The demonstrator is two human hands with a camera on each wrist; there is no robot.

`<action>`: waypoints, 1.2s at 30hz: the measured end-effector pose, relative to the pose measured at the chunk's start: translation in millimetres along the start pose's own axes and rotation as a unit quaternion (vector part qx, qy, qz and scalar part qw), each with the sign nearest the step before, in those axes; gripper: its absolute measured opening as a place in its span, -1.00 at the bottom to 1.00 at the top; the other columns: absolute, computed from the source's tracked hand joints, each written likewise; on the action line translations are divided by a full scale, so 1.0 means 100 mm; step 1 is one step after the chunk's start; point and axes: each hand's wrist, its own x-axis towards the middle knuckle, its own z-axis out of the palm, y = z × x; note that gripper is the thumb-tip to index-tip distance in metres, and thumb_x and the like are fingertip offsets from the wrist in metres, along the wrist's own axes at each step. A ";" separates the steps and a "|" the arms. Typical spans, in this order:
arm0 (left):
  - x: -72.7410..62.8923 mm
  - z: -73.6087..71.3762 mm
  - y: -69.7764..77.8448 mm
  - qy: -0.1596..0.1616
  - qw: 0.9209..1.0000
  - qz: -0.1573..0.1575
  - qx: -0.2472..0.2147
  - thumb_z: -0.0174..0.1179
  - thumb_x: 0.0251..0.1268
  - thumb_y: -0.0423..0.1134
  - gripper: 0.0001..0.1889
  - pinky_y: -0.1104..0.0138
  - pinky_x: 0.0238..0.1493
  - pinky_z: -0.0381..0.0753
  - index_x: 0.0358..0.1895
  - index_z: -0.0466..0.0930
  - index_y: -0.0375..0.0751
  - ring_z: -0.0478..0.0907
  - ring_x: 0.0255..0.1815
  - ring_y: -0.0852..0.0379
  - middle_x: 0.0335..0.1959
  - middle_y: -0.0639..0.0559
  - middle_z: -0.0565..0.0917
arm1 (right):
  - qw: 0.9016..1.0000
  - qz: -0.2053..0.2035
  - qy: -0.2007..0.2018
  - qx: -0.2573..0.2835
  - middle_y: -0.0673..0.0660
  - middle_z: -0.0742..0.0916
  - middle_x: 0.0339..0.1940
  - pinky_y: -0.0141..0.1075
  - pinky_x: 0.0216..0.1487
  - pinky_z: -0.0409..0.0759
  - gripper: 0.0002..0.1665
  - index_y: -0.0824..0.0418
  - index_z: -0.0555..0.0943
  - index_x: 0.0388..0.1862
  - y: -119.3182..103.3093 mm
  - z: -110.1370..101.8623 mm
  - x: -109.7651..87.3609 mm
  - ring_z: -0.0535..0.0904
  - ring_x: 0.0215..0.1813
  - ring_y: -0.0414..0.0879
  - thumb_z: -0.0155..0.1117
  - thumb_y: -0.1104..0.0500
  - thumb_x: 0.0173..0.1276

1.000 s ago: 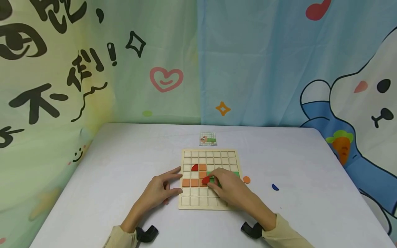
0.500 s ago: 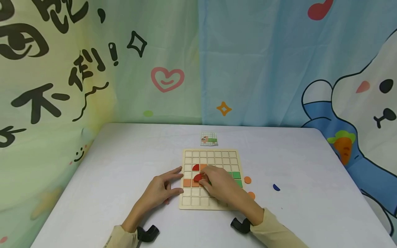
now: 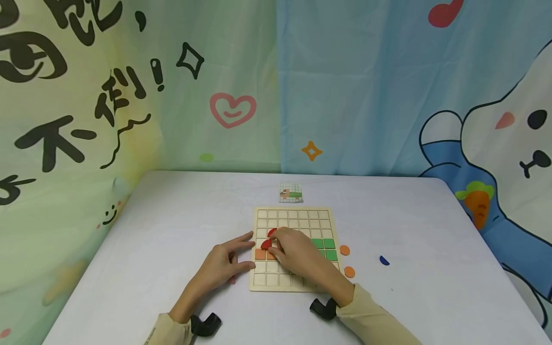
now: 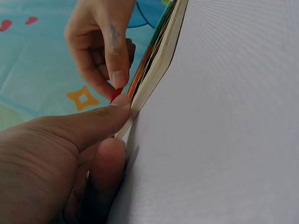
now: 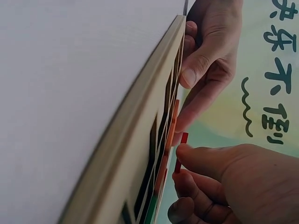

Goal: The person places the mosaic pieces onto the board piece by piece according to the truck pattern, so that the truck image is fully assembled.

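My right hand [image 3: 297, 249] pinches a red quarter-round tile [image 3: 266, 244] between thumb and forefinger, over the left part of a wooden grid board [image 3: 302, 282]. The right wrist view shows the tile edge-on, just off the board's face. Another red tile [image 3: 271, 232], partly behind the fingers, lies in a cell above it. Orange square tiles [image 3: 260, 254] and green square tiles [image 3: 329, 244] sit in the grid; the right hand hides some cells. My left hand [image 3: 220, 261] rests at the board's left edge, forefinger and thumb touching it apart from each other.
Two orange discs [image 3: 344, 250] lie right of the board, with a blue half-round tile [image 3: 384, 260] farther right. A small picture card [image 3: 291, 193] lies behind the board. A printed curtain [image 3: 345, 86] hangs past the white table's [image 3: 194, 201] far edge.
My right hand has carried the red tile leftward across the board, uncovering green tiles and an orange disc on the right. The left hand stays at the board's edge.
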 end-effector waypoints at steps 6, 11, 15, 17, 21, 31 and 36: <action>-0.01 0.00 -0.01 0.000 1.000 0.004 -0.002 0.56 0.23 -0.12 -0.36 0.40 -0.59 0.50 0.38 0.64 -0.16 0.52 -0.80 0.15 0.59 0.08 0.48 | 1.000 -0.005 -0.003 0.007 -0.05 0.61 -0.42 -0.38 -0.36 0.44 -0.72 0.25 0.72 0.03 -0.03 0.03 0.06 0.43 -0.44 -0.24 0.43 0.09 0.50; -0.01 0.00 0.00 -0.001 1.000 0.006 -0.007 0.55 0.23 -0.12 -0.37 0.41 -0.58 0.51 0.38 0.64 -0.17 0.52 -0.80 0.16 0.59 0.06 0.48 | 1.000 -0.007 -0.004 0.005 -0.03 0.63 -0.40 -0.36 -0.33 0.45 -0.73 0.26 0.73 0.03 -0.04 0.05 0.10 0.44 -0.42 -0.24 0.41 0.10 0.51; -0.01 -0.01 0.00 0.001 1.000 0.005 -0.007 0.56 0.23 -0.12 -0.37 0.41 -0.57 0.51 0.38 0.64 -0.16 0.53 -0.80 0.15 0.60 0.07 0.48 | 1.000 -0.005 -0.008 0.011 -0.02 0.65 -0.38 -0.36 -0.34 0.46 -0.73 0.26 0.74 0.03 -0.05 0.05 0.12 0.44 -0.42 -0.22 0.39 0.10 0.52; -0.01 -0.01 0.01 0.001 1.000 0.005 -0.007 0.56 0.23 -0.12 -0.37 0.41 -0.58 0.50 0.38 0.64 -0.15 0.52 -0.80 0.15 0.60 0.07 0.48 | 1.000 -0.004 -0.009 0.014 -0.01 0.65 -0.38 -0.36 -0.34 0.45 -0.73 0.26 0.74 0.04 -0.05 0.05 0.12 0.44 -0.42 -0.22 0.39 0.10 0.52; -0.01 -0.01 0.01 0.001 1.000 0.003 -0.010 0.56 0.23 -0.12 -0.37 0.40 -0.60 0.49 0.38 0.64 -0.16 0.52 -0.80 0.14 0.60 0.06 0.48 | 1.000 -0.002 -0.011 0.015 -0.02 0.63 -0.40 -0.36 -0.35 0.44 -0.72 0.26 0.74 0.04 -0.06 0.05 0.13 0.44 -0.43 -0.22 0.40 0.10 0.52; 0.00 -0.01 0.01 -0.003 1.000 0.001 -0.009 0.55 0.25 -0.13 -0.37 0.40 -0.65 0.48 0.39 0.63 -0.18 0.51 -0.80 0.16 0.60 0.06 0.47 | 1.000 -0.007 -0.015 0.014 -0.04 0.60 -0.43 -0.38 -0.38 0.41 -0.73 0.26 0.74 0.05 -0.04 0.07 0.14 0.42 -0.44 -0.23 0.41 0.11 0.51; -0.01 -0.01 0.02 -0.005 1.000 0.001 -0.009 0.55 0.25 -0.14 -0.37 0.41 -0.65 0.47 0.39 0.63 -0.18 0.51 -0.80 0.16 0.61 0.06 0.46 | 1.000 -0.009 -0.018 0.016 -0.02 0.66 -0.38 -0.38 -0.36 0.44 -0.73 0.27 0.74 0.06 -0.05 0.06 0.15 0.44 -0.43 -0.23 0.39 0.12 0.52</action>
